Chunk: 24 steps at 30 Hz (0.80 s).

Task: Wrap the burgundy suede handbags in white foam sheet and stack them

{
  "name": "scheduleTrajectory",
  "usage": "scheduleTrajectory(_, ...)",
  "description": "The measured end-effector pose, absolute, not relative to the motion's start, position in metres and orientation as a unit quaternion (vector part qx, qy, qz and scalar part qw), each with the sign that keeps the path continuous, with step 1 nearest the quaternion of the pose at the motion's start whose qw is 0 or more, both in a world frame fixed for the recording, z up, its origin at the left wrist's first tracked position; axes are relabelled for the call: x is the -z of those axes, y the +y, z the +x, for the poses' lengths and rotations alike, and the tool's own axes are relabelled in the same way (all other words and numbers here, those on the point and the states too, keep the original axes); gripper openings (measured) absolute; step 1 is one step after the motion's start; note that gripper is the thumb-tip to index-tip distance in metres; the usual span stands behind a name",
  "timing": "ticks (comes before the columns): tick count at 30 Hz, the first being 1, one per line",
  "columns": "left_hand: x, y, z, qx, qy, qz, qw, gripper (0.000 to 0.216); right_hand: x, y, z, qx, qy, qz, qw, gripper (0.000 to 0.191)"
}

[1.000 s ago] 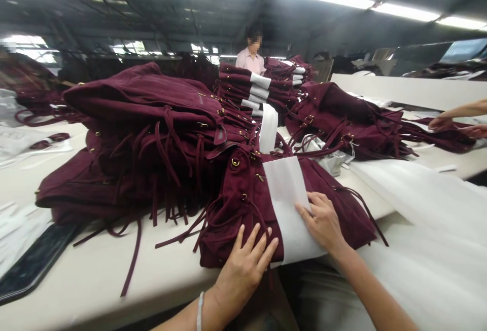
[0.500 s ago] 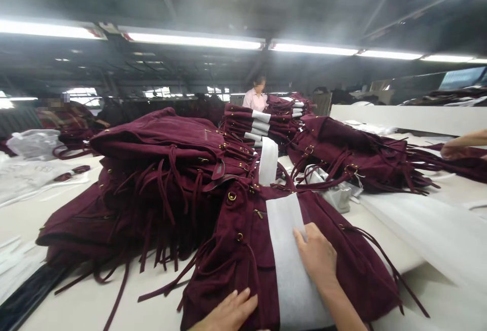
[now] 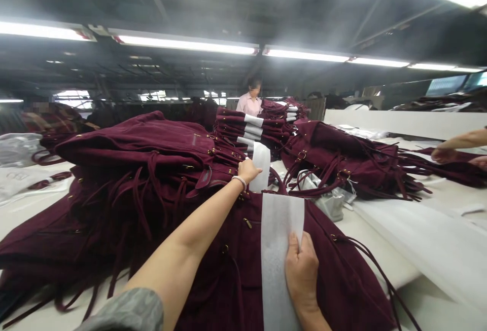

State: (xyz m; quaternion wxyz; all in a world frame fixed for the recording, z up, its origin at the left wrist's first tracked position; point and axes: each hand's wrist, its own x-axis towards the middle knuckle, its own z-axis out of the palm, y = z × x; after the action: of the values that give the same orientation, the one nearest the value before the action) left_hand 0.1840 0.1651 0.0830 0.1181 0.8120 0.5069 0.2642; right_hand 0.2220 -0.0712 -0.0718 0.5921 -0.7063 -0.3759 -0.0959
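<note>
A burgundy bag [image 3: 335, 270] lies in front of me with its handles pointing away. Down its middle runs a white paper-like strip [image 3: 279, 250], and the strip's far end [image 3: 262, 154] stands up beyond the handles. My right hand [image 3: 302, 267] is closed on the strip's right edge, thumb on top. Stretched far forward, my left hand [image 3: 249, 170] is closed at the left edge of the strip's raised far end; its fingertips are partly hidden. A bracelet [image 3: 239, 181] circles that wrist.
Burgundy bags are heaped on the left [image 3: 133, 148]. Another stack with white bands [image 3: 253, 127] stands behind, and more bags [image 3: 338, 153] lie right. White sheets [image 3: 422, 250] cover the table's right side. Another person's hand [image 3: 443, 153] touches burgundy fabric there; a person in pink [image 3: 249, 102] stands behind.
My left hand has gone from the bag's near left side forward to the strip's far end. My right hand has stayed on the strip's edge. The view has shifted slightly right.
</note>
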Motion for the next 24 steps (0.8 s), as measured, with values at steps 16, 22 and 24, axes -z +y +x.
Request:
scheduleTrajectory(16, -0.017, 0.166, 0.267, -0.32, 0.244, 0.771, 0.494, 0.039, 0.092, -0.089, 0.23, 0.052, -0.234, -0.732, 0.638, 0.056)
scheduleTrajectory(22, -0.021, 0.164, 0.238, -0.282, 0.166, 0.758, 0.564, 0.05, 0.075, -0.079, 0.219, -0.007, -0.345, -0.721, 0.601, 0.05)
scheduleTrajectory(24, -0.03, 0.16, 0.233, -0.265, 0.145, 0.778, 0.551, 0.045, 0.072, -0.074, 0.216, -0.03, -0.378, -0.717, 0.585, 0.049)
